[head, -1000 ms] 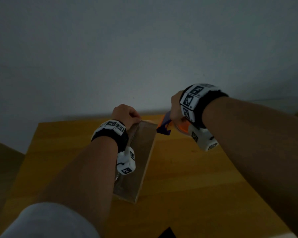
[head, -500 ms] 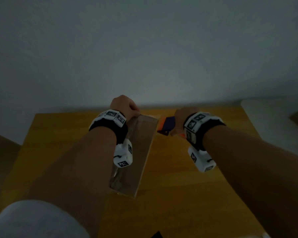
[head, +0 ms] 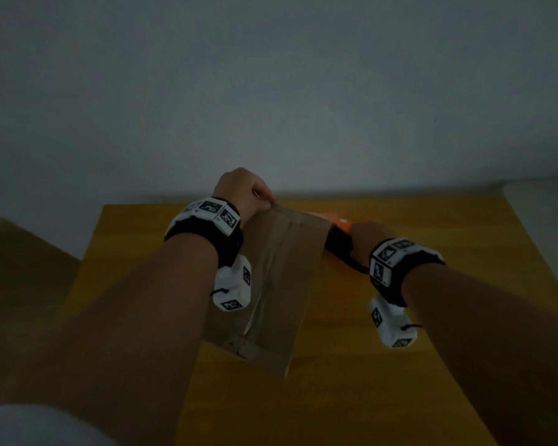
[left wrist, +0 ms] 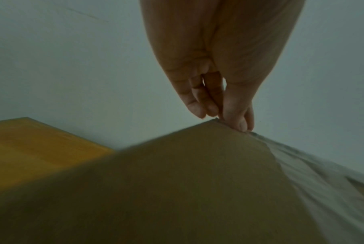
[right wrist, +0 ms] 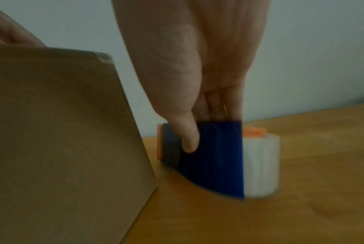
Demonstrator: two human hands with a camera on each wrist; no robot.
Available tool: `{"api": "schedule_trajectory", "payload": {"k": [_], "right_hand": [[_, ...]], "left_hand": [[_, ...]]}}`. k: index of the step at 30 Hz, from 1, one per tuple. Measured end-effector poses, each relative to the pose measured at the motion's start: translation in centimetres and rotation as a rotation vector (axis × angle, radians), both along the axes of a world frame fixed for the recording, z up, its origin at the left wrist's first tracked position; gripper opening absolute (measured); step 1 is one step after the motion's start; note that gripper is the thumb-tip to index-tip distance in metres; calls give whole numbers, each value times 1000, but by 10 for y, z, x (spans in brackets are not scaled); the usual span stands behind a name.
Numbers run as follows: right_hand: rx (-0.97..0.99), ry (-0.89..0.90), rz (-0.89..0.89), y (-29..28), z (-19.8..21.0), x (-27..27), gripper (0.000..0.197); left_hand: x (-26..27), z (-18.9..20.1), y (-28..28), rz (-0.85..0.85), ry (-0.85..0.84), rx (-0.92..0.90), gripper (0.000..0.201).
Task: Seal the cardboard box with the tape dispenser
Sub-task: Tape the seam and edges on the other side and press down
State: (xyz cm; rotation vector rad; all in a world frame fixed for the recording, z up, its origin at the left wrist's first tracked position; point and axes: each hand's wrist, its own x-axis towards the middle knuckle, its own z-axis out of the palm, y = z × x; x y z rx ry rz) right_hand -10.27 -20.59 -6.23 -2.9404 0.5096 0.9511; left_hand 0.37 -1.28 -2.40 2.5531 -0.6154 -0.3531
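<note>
A brown cardboard box [head: 281,284] stands on the wooden table [head: 384,397], with a strip of clear tape [head: 271,272] running along its top seam. My left hand [head: 248,194] pinches the box's far left corner, thumb on top and fingers behind the edge [left wrist: 235,118]. My right hand [head: 363,236] grips the blue handle of the orange and blue tape dispenser [right wrist: 216,156], thumb on the near side. The dispenser [head: 337,225] rests on the table just right of the box's far corner. Its pale tape roll [right wrist: 260,165] points away from me.
A plain wall rises right behind the table's far edge. A white rounded object [head: 545,214] lies past the table's right edge. A dark brown surface [head: 23,268] sits lower at the left. Bare tabletop shows to the right and front of the box.
My right hand has come down and toward the box, bringing the tape dispenser from the air onto the table beside the far right corner. My left hand has kept its hold.
</note>
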Motion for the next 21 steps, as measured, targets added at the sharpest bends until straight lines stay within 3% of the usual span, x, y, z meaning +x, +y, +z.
{"api": "schedule_trajectory", "payload": {"k": [3, 6, 9, 14, 17, 21], "right_hand": [[-4, -64, -14, 0, 8, 7, 16], [35, -315, -34, -7, 24, 21, 22], [214, -546, 7, 1, 48, 27, 34], [229, -368, 209, 41, 53, 30, 33], [223, -344, 161, 47, 41, 31, 30], [160, -322, 70, 43, 36, 36, 41]], "left_hand": [[2, 1, -2, -53, -9, 55, 16], [4, 3, -2, -58, 8, 111, 17], [4, 6, 0, -43, 35, 164, 17], [-2, 8, 0, -136, 42, 207, 32], [-5, 0, 2, -166, 59, 186, 31], [-1, -4, 8, -61, 59, 120, 24]]}}
